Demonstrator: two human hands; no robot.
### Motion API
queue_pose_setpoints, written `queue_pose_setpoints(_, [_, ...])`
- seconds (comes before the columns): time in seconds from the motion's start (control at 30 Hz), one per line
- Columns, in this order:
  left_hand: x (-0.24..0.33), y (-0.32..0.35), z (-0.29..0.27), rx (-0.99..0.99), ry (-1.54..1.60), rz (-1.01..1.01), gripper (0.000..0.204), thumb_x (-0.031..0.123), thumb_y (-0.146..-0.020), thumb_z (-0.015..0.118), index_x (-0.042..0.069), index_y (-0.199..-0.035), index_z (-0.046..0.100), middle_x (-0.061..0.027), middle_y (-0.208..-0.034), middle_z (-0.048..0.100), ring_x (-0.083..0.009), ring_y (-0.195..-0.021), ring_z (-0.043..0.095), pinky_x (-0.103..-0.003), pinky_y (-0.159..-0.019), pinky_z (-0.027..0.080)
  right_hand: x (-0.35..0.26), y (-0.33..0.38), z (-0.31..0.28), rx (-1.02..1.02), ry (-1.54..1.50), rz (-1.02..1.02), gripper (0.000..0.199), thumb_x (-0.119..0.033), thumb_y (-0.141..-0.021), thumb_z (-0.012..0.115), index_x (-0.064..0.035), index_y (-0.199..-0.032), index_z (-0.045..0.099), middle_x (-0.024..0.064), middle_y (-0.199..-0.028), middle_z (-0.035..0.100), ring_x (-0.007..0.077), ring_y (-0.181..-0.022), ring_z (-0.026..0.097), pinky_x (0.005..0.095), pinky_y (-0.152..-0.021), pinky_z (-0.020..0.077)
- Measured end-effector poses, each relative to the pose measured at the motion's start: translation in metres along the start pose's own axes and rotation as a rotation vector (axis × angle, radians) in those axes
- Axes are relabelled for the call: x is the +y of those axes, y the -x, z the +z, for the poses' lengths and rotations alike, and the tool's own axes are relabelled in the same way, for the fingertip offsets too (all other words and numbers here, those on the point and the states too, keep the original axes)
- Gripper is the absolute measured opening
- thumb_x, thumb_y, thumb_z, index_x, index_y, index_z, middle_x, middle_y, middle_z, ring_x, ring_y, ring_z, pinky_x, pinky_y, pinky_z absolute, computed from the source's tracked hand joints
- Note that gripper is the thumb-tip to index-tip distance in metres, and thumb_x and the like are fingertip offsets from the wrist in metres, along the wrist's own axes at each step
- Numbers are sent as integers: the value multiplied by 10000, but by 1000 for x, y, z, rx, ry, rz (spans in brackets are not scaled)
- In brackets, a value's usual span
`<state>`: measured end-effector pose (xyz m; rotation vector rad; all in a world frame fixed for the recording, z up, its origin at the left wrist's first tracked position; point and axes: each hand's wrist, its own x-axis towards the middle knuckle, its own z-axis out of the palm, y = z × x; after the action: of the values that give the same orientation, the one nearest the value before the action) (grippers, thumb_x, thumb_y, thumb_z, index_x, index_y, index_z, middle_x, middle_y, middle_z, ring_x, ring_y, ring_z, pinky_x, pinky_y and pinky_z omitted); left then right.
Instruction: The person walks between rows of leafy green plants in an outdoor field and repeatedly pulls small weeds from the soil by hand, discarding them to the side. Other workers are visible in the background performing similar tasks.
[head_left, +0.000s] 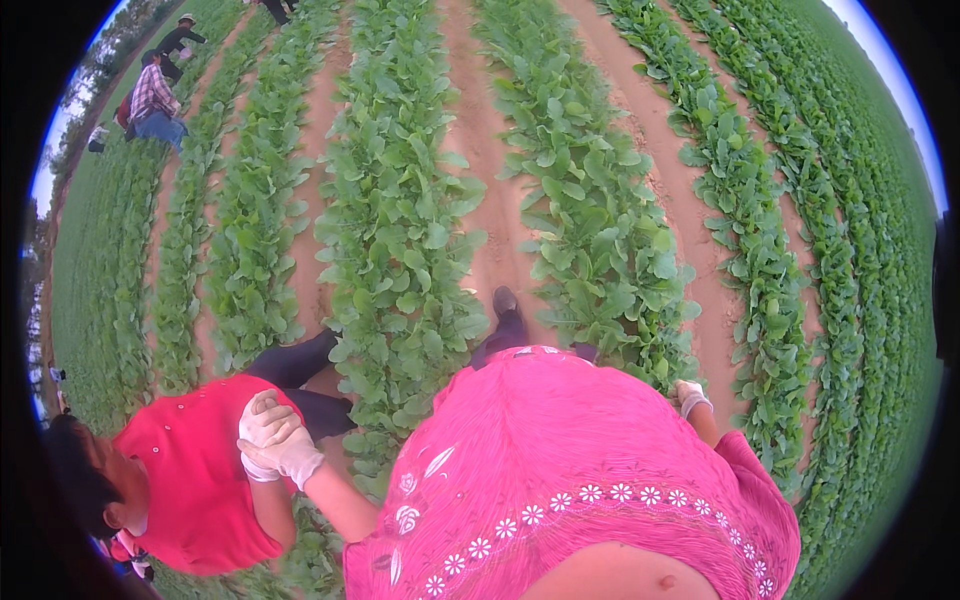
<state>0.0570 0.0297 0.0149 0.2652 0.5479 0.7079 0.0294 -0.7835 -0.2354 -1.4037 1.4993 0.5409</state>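
My left hand (293, 456), in a pale glove, is clasped with the gloved hand (262, 420) of a person in a red shirt (195, 470) close on my left. Exactly how the fingers interlock is hard to make out. Out at my right side hangs my right hand (690, 395), also gloved, beside the leafy green plants (640, 340) of the row there. It is small in the view, and its fingers do not show clearly. My pink patterned top (540, 430) fills the lower middle.
Long rows of leafy plants (390, 200) run ahead, with bare soil furrows (490, 150) between them. My dark shoe (505, 300) stands in one furrow. Farther off at the left, a person in a checked shirt (153, 95) bends low, with others beyond.
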Motion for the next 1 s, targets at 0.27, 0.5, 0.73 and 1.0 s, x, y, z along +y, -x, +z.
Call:
queue_pose_setpoints(0.27, [48, -93, 42, -244, -460, 122, 639, 584, -920, 518, -9, -1157, 539, -86, -964, 608, -246, -925, 628, -288, -799, 557, -347, 42, 141, -177, 116, -566, 486, -122, -850, 633, -85, -1329, 559, 83, -952, 689, 192, -618, 625, 337, -508, 495])
queue_pose_setpoints(0.5, [4, -115, 31, -155, 17, -82, 614, 644, -925, 414, 79, -1146, 510, -107, -924, 590, -267, -764, 642, -380, -637, 588, -325, 28, 123, -76, 129, -323, 388, -62, -855, 585, -71, -1243, 594, 108, -902, 685, 209, -583, 610, 362, -472, 484])
queue_pose_setpoints(0.73, [3, -133, 13, -173, -251, 128, 831, 697, -885, 396, -21, -1303, 416, -209, -999, 608, -329, -844, 669, -399, -668, 611, -269, -20, 92, -245, 1162, -308, 141, -54, -893, 530, -81, -1005, 612, 119, -763, 619, 279, -558, 574, 429, -449, 448])
queue_pose_setpoints(1.0, [26, -146, 82, -323, -1132, -57, 937, 663, -884, 390, -118, -1400, 362, -289, -1052, 628, -387, -916, 691, -416, -752, 623, -448, -5, 204, -127, 161, -378, 325, -115, -867, 626, -104, -1190, 592, 86, -935, 671, 258, -606, 614, 420, -527, 514])
